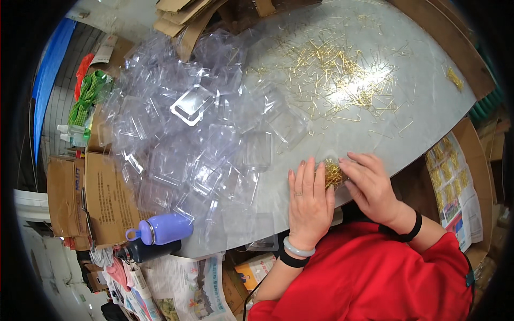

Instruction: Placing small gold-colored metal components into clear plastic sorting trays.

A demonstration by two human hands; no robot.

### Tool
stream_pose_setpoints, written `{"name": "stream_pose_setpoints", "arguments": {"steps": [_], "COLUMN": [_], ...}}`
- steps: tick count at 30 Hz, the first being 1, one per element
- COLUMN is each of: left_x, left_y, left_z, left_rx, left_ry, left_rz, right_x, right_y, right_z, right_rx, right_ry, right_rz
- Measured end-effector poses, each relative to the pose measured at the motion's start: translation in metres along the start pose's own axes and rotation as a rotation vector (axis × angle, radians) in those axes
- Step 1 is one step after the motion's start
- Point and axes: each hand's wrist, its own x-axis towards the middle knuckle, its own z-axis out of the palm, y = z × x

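A bundle of thin gold wire hooks (pixel 334 173) lies at the table's near edge, between my two hands. My left hand (pixel 310 206) is flat beside it, fingers stretched forward, the index side touching the hooks. From the other side my right hand (pixel 370 184) curves its fingers and thumb against the bundle; the contact is partly hidden. Farther away a loose heap of gold wire hooks (pixel 321 64) spreads over the grey table (pixel 428 115). To the left is a large pile of clear plastic blister shells (pixel 176 128).
A purple bottle (pixel 170 229) and a black bottle (pixel 152 249) lie at the table's left edge, near cardboard boxes (pixel 112 198). A small clump of hooks (pixel 455 78) sits far right. Below the right edge, an open carton (pixel 465 187) holds several hook bundles. Newspaper (pixel 187 289) lies at lower left.
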Motion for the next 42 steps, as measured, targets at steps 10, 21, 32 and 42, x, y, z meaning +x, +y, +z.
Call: {"name": "stream_pose_setpoints", "arguments": {"steps": [10,21,32,42], "left_x": [-0.002,-0.003,-0.003,-0.003], "left_y": [-0.002,-0.004,-0.002,-0.003], "left_z": [0.001,0.002,0.003,0.005], "left_rx": [0.003,-0.001,-0.003,-0.005], "left_ry": [0.010,0.019,0.009,0.034], "left_rz": [0.008,0.046,0.013,0.033], "right_x": [0.030,0.048,0.015,0.003], "right_y": [0.029,0.018,-0.001,0.005], "right_z": [-0.004,-0.021,0.007,0.021], "right_rx": [0.140,0.456,0.251,0.124], "right_ry": [-0.171,-0.342,-0.025,-0.057], "right_rz": [-0.004,0.409,0.138,0.043]}}
